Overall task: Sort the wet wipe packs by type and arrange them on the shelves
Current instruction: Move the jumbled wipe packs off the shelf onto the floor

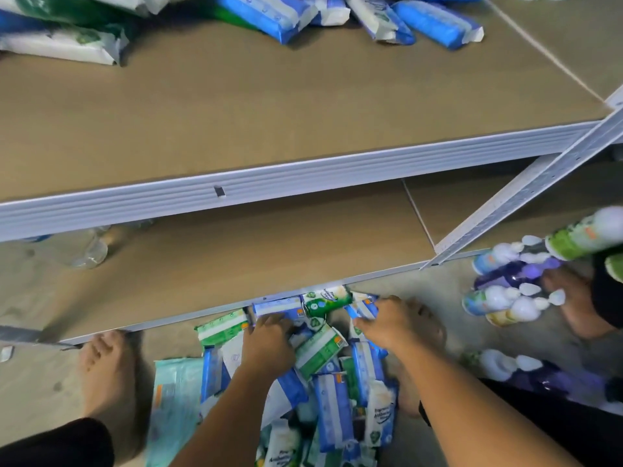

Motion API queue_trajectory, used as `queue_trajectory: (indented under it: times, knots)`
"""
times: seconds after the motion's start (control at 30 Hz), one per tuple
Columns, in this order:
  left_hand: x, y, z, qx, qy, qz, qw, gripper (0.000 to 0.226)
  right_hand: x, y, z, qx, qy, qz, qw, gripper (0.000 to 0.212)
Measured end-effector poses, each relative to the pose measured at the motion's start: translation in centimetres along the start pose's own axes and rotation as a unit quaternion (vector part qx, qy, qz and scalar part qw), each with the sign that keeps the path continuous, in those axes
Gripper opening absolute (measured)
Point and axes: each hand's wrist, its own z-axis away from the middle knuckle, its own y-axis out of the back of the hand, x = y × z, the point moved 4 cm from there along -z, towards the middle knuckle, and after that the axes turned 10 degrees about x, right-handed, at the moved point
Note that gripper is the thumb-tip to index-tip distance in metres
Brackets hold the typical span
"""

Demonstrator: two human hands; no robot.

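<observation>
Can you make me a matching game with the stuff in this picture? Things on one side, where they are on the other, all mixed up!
Things:
1. pile of wipe packs
2. blue packs
3. bottles
4. clear bottle

Places:
A. on the top shelf, at the back
B. on the floor, under both hands
C. on the lower shelf, left side
D. on the floor, to the right

Pairs: 1-B, 2-A, 3-D, 4-C
</observation>
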Motion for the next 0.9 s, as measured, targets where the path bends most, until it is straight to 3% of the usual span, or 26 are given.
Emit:
queue_trajectory:
  times: [0.07,0.2,0.33,0.47,0.67,0.9]
  knots:
    - [0.1,-0.2,0.0,0.012,0.007,0.016,1.0,0.052,-0.9,-0.6,-0.1,-0.012,0.029,-0.031,0.999,0.05]
    - [0.0,-0.2,0.1,0.027,0.006,0.037,0.999,0.054,-1.2,-3.7,-0.2,-0.072,0.05,-0.066,0.994,0.074]
    - [-0.3,0.3,0.6,0.025,0.015,0.042,0.999,0.054,-1.0,-4.9,1.3,-0.138,0.054,-0.076,0.986,0.076]
    - [0.1,2.3,1.5,0.028,0.026,0.069,0.997,0.055,-1.3,-3.0,2.0,-0.094,0.059,-0.097,0.989,0.071]
    - [2.1,8.5,3.7,0.092,0.013,0.084,0.992,0.056,-4.3,3.6,5.0,0.01,0.132,-0.131,0.983,0.051]
    - [3.9,19.0,8.5,0.218,-0.032,0.07,0.973,0.052,-9.8,13.4,10.8,0.149,0.235,-0.179,0.944,0.042]
